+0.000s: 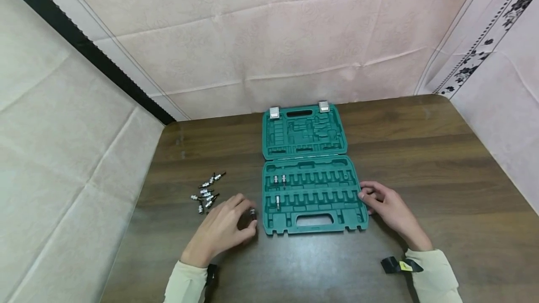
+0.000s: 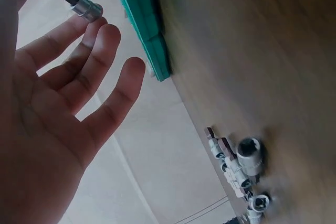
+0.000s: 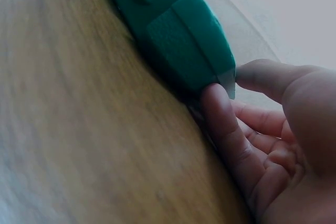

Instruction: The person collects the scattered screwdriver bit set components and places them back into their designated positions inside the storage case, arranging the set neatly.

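Tool case, just one and teal, lies spread open on the wooden table, its lid toward the table's far edge and its base nearer the person; two metal latches sit at the lid's far edge. Next in size come two hands: the right hand pinches the base's right edge between thumb and finger, perhaps to steady it, while the left hand, just beside the base's left edge, grasps one bit socket between thumb and fingertips. By my reading, the step in hand is bringing that piece to the base, and the next move calls for a short carry rightward, turning it to match a free slot, then pressing it in and letting go. Smallest are the bit sockets: besides the held one, three lie in the base toward its left edge, a seated pair in the far row and a single seated piece in the nearer row; a loose cluster lies between the table's left edge and the case, roughly eight or nine, overlapping too much for a sure count
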The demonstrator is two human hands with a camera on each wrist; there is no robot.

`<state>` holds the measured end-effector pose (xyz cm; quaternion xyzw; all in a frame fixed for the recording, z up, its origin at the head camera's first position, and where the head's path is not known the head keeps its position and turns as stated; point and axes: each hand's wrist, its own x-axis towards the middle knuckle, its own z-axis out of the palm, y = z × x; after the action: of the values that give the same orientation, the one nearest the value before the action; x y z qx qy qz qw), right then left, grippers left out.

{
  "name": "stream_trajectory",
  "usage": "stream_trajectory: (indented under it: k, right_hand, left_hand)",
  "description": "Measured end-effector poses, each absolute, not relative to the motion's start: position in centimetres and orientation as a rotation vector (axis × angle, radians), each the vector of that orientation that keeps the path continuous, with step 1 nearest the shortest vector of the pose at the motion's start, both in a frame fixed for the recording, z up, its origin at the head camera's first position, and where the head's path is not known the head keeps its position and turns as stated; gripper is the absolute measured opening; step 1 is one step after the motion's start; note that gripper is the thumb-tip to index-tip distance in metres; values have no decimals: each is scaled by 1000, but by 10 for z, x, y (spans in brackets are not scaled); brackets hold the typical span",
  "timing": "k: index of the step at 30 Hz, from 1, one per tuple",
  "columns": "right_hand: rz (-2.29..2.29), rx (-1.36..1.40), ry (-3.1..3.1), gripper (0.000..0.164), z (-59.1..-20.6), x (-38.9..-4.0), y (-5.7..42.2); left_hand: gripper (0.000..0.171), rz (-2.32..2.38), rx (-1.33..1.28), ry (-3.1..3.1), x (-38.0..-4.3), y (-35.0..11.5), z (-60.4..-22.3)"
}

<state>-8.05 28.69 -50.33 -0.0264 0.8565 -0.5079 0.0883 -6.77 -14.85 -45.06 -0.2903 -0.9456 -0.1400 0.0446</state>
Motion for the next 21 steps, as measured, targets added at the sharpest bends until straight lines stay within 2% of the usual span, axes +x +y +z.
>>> stream_trajectory:
  k: [21]
  right_hand:
    - [-1500,-76,2559,44,-505,-81,288]
  left_hand:
    - [41,-527,-916,-2872,-76,-128,-438]
